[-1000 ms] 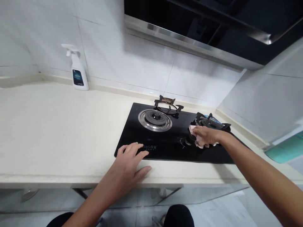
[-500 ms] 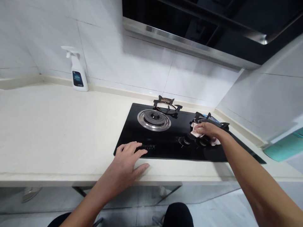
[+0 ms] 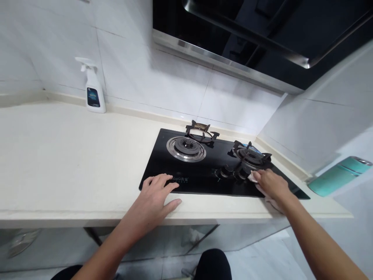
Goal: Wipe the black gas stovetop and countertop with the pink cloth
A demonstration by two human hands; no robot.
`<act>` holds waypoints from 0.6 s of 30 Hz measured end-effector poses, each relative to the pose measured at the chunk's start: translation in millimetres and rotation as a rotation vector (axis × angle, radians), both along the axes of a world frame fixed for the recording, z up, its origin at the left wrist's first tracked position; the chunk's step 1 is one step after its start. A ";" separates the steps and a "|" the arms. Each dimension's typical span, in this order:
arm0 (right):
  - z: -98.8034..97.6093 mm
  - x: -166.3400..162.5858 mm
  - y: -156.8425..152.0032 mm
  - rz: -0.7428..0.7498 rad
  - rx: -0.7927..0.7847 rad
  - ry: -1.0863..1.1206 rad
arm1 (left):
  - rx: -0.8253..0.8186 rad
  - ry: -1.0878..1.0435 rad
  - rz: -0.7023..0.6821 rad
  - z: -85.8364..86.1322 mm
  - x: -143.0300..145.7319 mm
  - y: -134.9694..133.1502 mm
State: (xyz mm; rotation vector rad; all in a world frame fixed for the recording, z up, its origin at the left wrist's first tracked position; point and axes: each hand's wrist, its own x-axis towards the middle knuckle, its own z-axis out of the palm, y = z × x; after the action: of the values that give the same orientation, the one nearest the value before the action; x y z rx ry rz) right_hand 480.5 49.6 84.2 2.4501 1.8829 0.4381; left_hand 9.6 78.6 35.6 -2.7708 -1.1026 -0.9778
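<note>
A black glass gas hob (image 3: 204,177) is set into the cream countertop (image 3: 67,163). My left hand (image 3: 154,196) lies flat and open, fingers spread, on the hob's front left corner and the counter edge. My right hand (image 3: 271,184) presses a pale cloth (image 3: 264,192) onto the hob's front right part, just right of the two control knobs (image 3: 233,171). The cloth is mostly hidden under the hand. The left burner (image 3: 186,147) is bare, with its pan support (image 3: 201,132) lying behind it. The right burner (image 3: 251,154) carries its support.
A white spray bottle (image 3: 93,91) stands at the back wall on the left. A dark range hood (image 3: 247,42) hangs overhead. A teal cylinder (image 3: 335,181) lies on a ledge at the right. White tiled walls enclose the corner.
My right hand slid the cloth from beside the right burner, over the knobs, toward the hob's front right edge. The left hand stayed put. The view shifted slightly.
</note>
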 end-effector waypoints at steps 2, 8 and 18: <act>-6.5 -14.6 -12.3 -0.049 -0.010 -0.033 | 0.017 0.000 -0.005 -0.7 0.6 -0.1; -4.0 -74.0 -31.0 -0.034 -0.014 0.045 | 0.014 0.016 0.002 1.1 2.4 -2.3; 5.2 -189.7 -9.4 0.173 -0.032 0.102 | -0.025 0.028 0.025 5.2 3.0 -6.4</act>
State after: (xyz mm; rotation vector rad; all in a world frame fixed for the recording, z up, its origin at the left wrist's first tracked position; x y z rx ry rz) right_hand 290.9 40.2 89.5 2.3417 2.1340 0.2889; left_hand 12.6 72.2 40.8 -2.7742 -1.1511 -0.9262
